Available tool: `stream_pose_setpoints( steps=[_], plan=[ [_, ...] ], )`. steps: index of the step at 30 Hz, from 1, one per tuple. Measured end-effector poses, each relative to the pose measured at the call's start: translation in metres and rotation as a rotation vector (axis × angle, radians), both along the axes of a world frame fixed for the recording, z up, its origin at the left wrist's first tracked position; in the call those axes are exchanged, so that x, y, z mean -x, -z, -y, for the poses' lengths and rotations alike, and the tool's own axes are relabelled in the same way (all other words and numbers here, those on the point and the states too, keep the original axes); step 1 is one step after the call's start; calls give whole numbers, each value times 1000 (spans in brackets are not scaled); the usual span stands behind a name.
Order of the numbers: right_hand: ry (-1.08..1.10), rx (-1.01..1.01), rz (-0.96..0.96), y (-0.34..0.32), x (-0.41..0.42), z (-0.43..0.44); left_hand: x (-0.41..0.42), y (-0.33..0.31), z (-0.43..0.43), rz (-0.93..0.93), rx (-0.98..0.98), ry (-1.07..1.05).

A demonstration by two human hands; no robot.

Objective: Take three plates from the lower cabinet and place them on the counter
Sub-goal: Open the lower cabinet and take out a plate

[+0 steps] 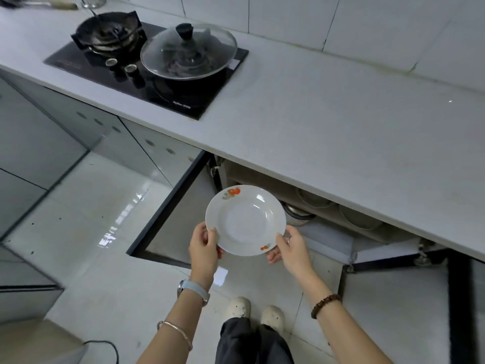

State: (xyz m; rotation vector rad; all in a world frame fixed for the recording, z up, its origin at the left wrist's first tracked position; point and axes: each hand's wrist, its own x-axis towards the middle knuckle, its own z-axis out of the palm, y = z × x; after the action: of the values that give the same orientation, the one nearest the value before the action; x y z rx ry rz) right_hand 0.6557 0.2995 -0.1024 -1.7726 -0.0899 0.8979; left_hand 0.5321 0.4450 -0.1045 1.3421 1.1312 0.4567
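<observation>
Diagonally across the view runs a long pale grey speckled stone counter [341, 114], above a glossy white tiled floor [105, 232]. Beneath the counter's front edge the lower cabinet [325, 233] stands with both dark-framed doors swung outward; dull metal bowls [359, 219] sit on its shelf. At the counter's far left lies a black glass two-burner hob [183, 101], carrying an uncovered black wok [107, 28] and, beside it, a dark pan under a domed glass lid [189, 51] with a black knob.

A round white ceramic plate [245, 220], deep-welled, with small orange fruit prints on its rim, is held roughly level in the air just in front of the cabinet opening, touching neither counter nor shelf. It lies between the two hands. The left hand [203, 248] grips the plate's near-left rim, thumb on top, fingers underneath. The right hand [292, 248] grips the near-right rim likewise, thumb over the edge, fingertips showing below the plate.

Left wrist: a watch on a pale blue strap [193, 288]; farther up the forearm, a thin metal bangle [175, 331]. Right wrist: a string of brown wooden beads [325, 304].
</observation>
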Motion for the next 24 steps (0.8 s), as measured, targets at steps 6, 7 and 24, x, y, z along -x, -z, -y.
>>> stream_pose_setpoints(
  steps=[6,7,24],
  plan=[
    [-79,-51,68,-52,2,-3,13,-48,3,42,-67,-68],
    [-92,-66,75,-59,2,-7,16,-54,2,54,-77,-82],
    [-428,-176,186,-124,94,-162,151,-119,-108,149,-197,-367]
  ],
)
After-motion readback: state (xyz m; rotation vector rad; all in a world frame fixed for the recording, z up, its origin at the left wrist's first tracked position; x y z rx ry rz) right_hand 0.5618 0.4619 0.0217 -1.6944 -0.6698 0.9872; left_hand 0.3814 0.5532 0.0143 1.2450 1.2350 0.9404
